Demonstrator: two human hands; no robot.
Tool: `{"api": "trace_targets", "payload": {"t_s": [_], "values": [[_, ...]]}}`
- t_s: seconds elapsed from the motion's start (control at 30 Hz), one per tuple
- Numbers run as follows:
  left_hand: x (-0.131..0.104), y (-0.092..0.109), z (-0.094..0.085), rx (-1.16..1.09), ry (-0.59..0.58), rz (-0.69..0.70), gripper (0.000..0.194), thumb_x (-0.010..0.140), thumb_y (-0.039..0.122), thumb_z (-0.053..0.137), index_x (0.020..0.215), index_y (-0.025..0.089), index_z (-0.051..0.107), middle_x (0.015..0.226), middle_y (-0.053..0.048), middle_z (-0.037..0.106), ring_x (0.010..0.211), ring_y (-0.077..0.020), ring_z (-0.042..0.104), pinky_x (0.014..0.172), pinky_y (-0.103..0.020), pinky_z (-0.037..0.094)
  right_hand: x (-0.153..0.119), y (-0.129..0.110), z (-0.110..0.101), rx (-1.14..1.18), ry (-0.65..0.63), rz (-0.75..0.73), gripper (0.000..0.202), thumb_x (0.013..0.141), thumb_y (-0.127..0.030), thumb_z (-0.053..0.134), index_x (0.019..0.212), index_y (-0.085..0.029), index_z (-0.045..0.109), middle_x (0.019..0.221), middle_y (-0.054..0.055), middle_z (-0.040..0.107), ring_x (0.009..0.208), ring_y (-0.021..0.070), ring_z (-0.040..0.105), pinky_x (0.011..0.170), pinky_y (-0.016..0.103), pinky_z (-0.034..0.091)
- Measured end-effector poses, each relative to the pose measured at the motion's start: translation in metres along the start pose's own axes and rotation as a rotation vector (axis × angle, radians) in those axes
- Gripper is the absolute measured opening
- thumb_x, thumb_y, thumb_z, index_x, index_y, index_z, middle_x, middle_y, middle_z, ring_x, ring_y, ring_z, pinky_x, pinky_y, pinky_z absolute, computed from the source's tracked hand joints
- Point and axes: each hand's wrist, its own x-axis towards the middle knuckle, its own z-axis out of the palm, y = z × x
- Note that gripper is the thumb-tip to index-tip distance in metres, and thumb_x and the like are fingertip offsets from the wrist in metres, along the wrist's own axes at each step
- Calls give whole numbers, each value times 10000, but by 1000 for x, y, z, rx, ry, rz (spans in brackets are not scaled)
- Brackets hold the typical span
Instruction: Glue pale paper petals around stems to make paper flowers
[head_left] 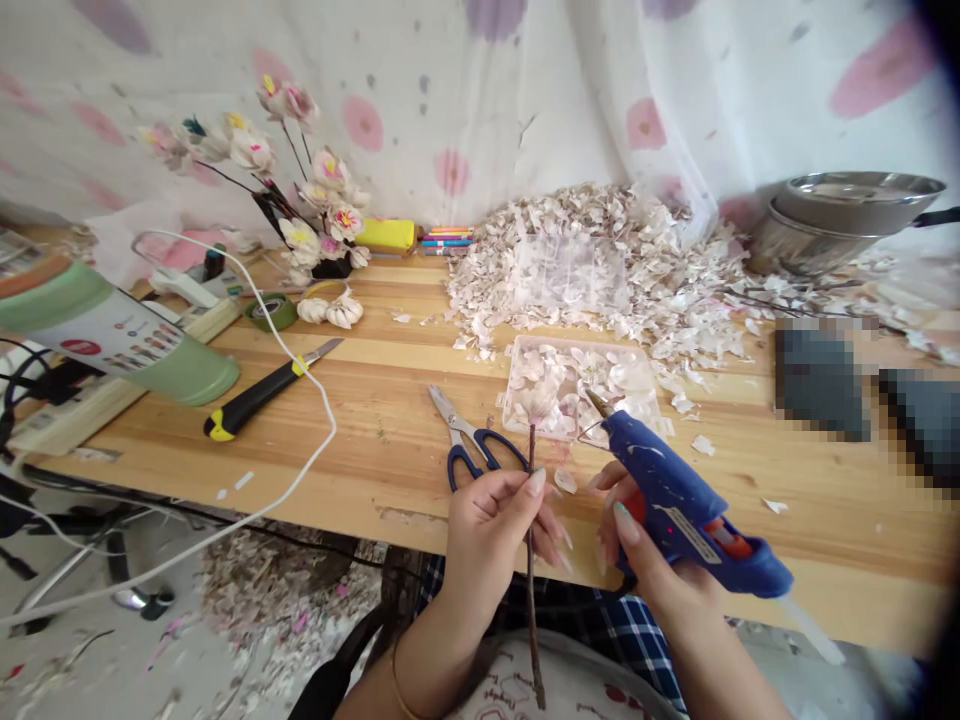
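A thin brown stick stands nearly upright, pinched between the thumb and fingers of my left hand. Its top end meets a pale petal piece in front of the clear tray. My right hand is wrapped round the handle of a blue glue gun. The gun's brass nozzle points up and left, over the clear plastic tray of white petals, and a glue stick juts from its back. Behind my left hand lie open scissors with blue handles.
A large heap of petals lies at the back, near metal bowls. To the left are a utility knife, a white cable, green tape, garlic, a flower arrangement and a green cup.
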Motion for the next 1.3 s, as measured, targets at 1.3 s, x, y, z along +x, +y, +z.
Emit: {"api": "trace_targets", "payload": {"t_s": [1.3], "values": [[9,-7,-2,86,36,-51,382,768,485,724,689,134,598,405,24,592,219,-56,455,240,-90,258,12,-21,15,-423,-48,-313,187,800,-226,567,664,-220,439,524,-40,505,445,108,517,428,214,420]]}}
